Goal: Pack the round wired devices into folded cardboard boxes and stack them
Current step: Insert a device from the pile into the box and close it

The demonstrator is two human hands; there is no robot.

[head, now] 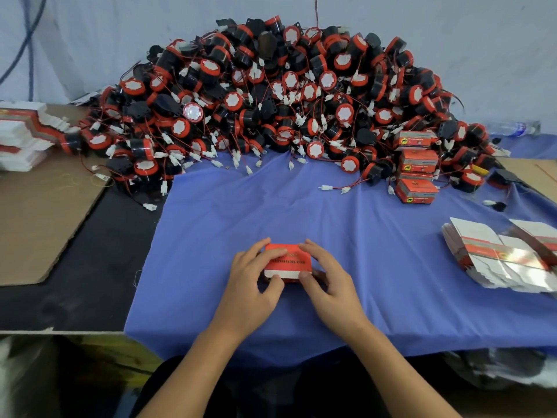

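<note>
- A red box is clamped between the curled fingers of the left hand and the right hand.
- A pile of round devices is heaped well beyond the fingers.

Red-and-white box on blue cloth (devices black and red).

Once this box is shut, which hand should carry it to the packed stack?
Probably right: the right hand grips the red box, and the packed stack sits on its side of the blue cloth; the left hand would have to cross over.
</note>
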